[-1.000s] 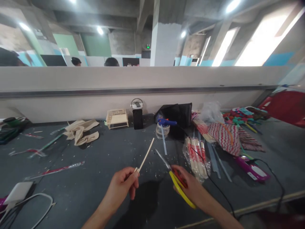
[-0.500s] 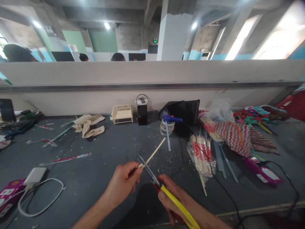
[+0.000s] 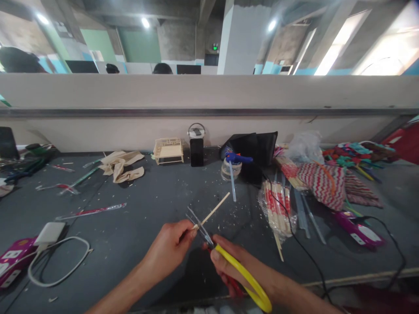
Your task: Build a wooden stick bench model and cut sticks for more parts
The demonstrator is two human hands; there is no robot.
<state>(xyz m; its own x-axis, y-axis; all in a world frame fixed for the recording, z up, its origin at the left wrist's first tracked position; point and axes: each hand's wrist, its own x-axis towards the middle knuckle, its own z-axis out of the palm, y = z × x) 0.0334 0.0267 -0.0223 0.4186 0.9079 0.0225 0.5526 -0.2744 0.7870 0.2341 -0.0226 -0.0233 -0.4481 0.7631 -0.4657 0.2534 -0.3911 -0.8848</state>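
Between the thumb and fingers of my left hand (image 3: 173, 244) is one end of a thin wooden stick (image 3: 216, 206), which points up and to the right. My right hand (image 3: 238, 264) grips scissors (image 3: 240, 267) with yellow and red handles. Their slightly parted blades straddle the stick just beyond my left fingertips. Small pale chips lie scattered on the dark table around the hands. Whether the blades have bitten into the stick cannot be made out.
A small wooden model bench (image 3: 168, 151) stands at the back beside a phone (image 3: 197, 152). A blue glue gun (image 3: 238, 158) rests on a jar (image 3: 231, 171). Packed sticks (image 3: 278, 207) lie right, crossed by a black cable. Purple power strips (image 3: 360, 229) lie at both sides.
My right hand and the scissors have shifted slightly left and up, and the blades are a little farther apart. My left hand still holds the stick. The view has tilted down slightly.
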